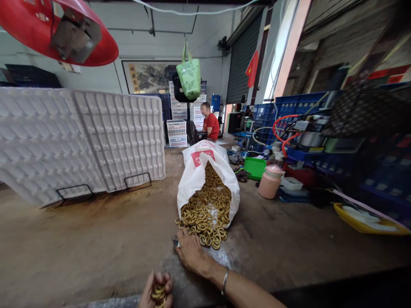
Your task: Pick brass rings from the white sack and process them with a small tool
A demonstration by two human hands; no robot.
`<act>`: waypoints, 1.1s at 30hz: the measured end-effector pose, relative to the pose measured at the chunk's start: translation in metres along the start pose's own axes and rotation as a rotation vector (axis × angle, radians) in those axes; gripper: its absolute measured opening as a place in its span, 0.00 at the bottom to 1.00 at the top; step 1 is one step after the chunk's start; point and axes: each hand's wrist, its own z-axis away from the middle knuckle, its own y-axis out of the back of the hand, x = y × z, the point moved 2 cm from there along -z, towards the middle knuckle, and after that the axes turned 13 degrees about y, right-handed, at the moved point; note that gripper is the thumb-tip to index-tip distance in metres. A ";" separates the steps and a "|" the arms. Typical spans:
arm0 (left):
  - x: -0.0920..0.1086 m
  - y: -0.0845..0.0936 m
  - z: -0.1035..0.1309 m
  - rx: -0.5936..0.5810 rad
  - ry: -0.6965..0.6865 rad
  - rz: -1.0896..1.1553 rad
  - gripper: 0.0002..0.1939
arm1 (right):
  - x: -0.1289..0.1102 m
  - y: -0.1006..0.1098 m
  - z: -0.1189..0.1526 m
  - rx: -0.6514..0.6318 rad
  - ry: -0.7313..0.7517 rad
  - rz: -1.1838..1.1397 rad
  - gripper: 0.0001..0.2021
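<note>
Many brass-coloured rings (205, 205) spill from the open mouth of a white plastic bag (189, 179) with red print, which lies on its side on the table. My left hand (157, 291), low at the bottom edge, is cupped closed around several brass rings (159, 293). At the front edge of the spilled rings rests my right hand (190, 253), wearing a silver bracelet (225, 280) on its wrist. Its fingers are bent, and a small dark grey flat piece (175, 243) sticks out beside the thumb; most of that piece is hidden.
White moulded trays (125, 137) stand upright at left against wire stands (138, 182). A pink jar (270, 183), a green tray (255, 167) and a yellow dish (369, 222) sit at right. A red lamp (105, 42) hangs overhead. A person in red (211, 125) sits beyond the table.
</note>
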 end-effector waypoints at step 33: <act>0.006 -0.021 0.026 0.308 -0.546 -0.771 0.14 | -0.035 0.020 0.021 -0.110 -0.148 -1.112 0.15</act>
